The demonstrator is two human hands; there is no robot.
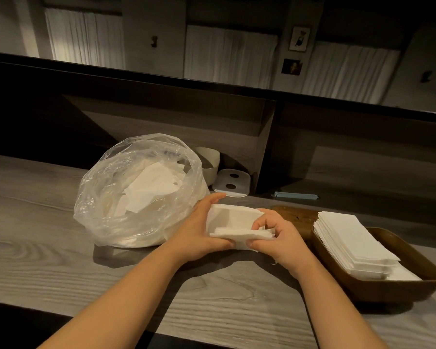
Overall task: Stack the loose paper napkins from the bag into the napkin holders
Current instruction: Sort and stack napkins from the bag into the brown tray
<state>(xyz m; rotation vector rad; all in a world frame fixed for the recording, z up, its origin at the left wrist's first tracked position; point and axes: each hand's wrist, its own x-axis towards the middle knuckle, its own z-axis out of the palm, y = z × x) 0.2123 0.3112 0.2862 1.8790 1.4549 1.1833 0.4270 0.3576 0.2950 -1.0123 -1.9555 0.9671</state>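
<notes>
The left hand and the right hand both grip a small bundle of napkins, thumbs beneath and fingers curled over its ends, holding it just above the counter immediately right of the plastic bag. The step in hand looks like squaring up a batch just drawn from the bag before it goes into a holder. The bag, the largest thing here, stands open and still holds many loose napkins, so much of the task seems left. Well right of the bag sits the brown napkin holder, already carrying a neat stack. The next move likely calls for evening the bundle's ragged edges, then carrying it away from the bag and laying it flat, aligned lengthwise, on that stack.
</notes>
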